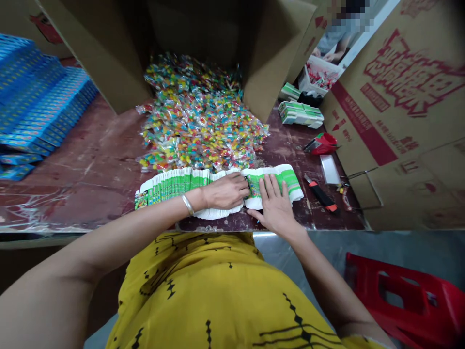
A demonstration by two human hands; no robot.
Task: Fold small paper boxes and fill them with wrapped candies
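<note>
A long row of flat green-and-white cartons (170, 186) lies fanned out and overlapping along the table's near edge. My left hand (225, 191), with a bracelet at the wrist, rests over the row with its fingers curled against the cartons' edges near the middle. Its fingertips are partly hidden. To the right, my right hand (276, 206) lies flat on more of the cartons (290, 182), fingers stretched out and thumb apart. Just behind the row is a big heap of clear bags of colourful candy (203, 121), spilling from a cardboard box on its side.
Stacked blue boxes (43, 106) fill the left side. On the right lie a bundle of cartons (301, 114), a red tape dispenser (323, 143) and a box cutter (321, 194), beside a large cardboard box (407, 145). Another person works behind a white basket (319, 75). A red stool (403, 300) stands below.
</note>
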